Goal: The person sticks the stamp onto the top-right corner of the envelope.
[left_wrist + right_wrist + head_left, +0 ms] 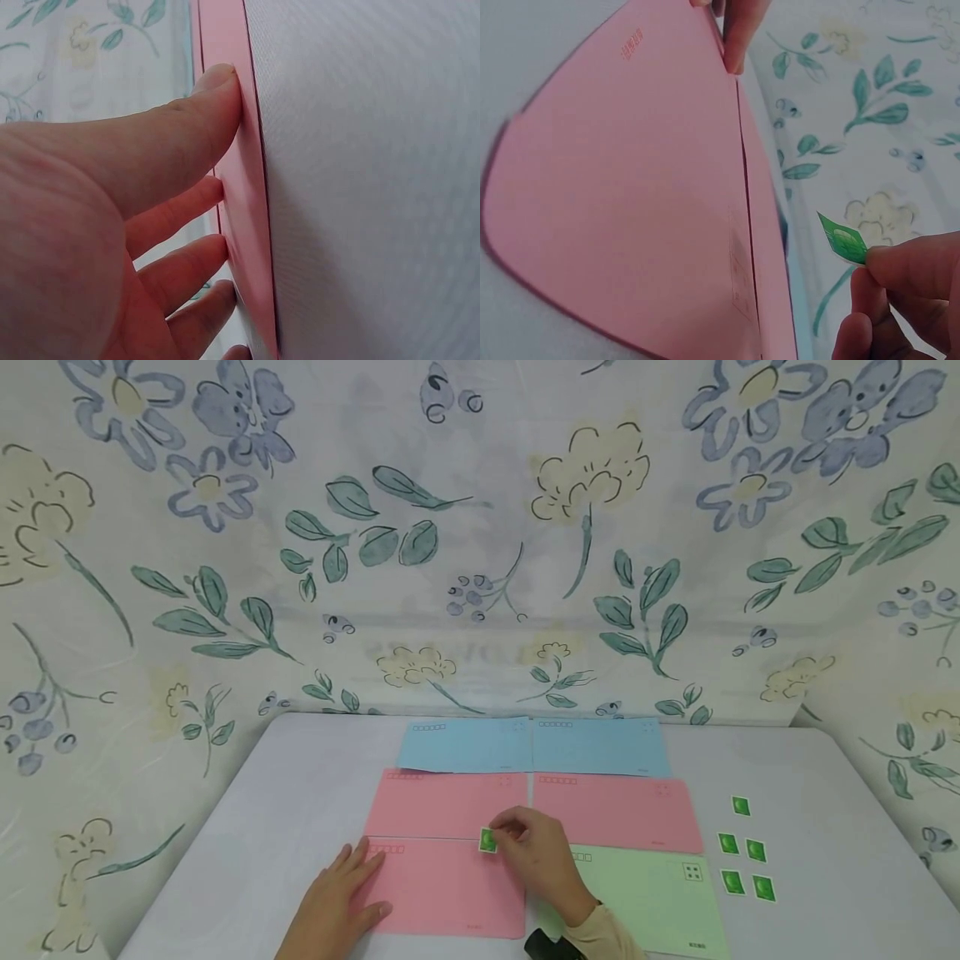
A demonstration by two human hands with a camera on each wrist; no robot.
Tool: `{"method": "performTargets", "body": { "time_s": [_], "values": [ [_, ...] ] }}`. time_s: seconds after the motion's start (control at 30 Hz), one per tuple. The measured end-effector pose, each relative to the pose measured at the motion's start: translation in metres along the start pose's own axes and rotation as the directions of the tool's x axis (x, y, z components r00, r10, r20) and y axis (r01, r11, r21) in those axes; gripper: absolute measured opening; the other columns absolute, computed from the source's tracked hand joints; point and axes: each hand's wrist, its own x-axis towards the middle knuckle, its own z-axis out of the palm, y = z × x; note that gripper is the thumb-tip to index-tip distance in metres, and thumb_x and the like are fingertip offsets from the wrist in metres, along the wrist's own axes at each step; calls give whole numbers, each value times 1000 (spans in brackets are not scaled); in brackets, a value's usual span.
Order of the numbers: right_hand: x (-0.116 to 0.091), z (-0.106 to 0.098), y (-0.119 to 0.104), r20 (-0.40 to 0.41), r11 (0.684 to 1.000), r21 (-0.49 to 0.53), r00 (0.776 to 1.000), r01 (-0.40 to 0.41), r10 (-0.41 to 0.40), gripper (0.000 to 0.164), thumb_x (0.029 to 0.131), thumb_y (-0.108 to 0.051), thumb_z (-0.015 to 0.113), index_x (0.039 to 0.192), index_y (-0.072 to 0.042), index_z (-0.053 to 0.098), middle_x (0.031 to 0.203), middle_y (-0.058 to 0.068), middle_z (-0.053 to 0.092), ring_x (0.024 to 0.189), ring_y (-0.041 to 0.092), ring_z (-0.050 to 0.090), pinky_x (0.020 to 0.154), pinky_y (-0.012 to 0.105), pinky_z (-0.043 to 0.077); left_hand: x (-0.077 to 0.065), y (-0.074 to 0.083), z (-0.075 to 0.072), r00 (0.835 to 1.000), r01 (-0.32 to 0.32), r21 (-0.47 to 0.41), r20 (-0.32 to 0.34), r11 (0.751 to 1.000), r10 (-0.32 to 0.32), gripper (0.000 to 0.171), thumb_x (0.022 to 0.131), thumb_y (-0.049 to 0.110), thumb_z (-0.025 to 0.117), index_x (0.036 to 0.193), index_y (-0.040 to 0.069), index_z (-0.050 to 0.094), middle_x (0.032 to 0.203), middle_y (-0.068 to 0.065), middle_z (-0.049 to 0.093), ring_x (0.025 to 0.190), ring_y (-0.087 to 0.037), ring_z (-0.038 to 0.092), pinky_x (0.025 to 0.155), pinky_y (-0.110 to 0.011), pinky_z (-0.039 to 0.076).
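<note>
Lower centre of my remote feed: left hand (pixel 333 897), fingers apart, rests on the left edge of the front pink envelope (pixel 442 893). The right hand (pixel 542 858), thumb and finger pinched on a green stamp (pixel 487 841), holds it raised over that envelope's upper right area. I judge the stamp light, thin, easily creased; an edge grip suits it. Obstruction: the knuckles mask the envelope's corner. Lower right: green envelope (pixel 637 906), then five loose stamps (pixel 732 882) on the counter (pixel 247 835). Beyond: two pink envelopes (pixel 450 802), two blue envelopes (pixel 465 750), floral cloth (pixel 502 635).
</note>
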Motion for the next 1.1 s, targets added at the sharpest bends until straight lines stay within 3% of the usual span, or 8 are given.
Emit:
{"method": "performTargets", "body": {
  "time_s": [0.7, 1.1],
  "values": [
    [-1, 12, 6, 54, 998, 36, 997, -54, 52, 6, 87, -6, 72, 89, -11, 75, 78, -8, 66, 71, 5, 56, 64, 22, 47, 1, -2, 1, 1000, -21, -1, -1, 1000, 21, 67, 84, 26, 80, 140, -3, 56, 152, -29, 39, 141, -53, 30, 109, -70, 30],
    [-2, 17, 11, 58, 998, -3, 996, -68, 68, 7, 88, -7, 71, 89, -13, 75, 76, -11, 64, 69, 3, 55, 63, 22, 48, 5, -1, 1, 1000, 0, 18, 18, 1000, 0, 67, 83, 28, 81, 140, -1, 57, 152, -29, 40, 141, -54, 31, 108, -70, 31]
  ]
}}
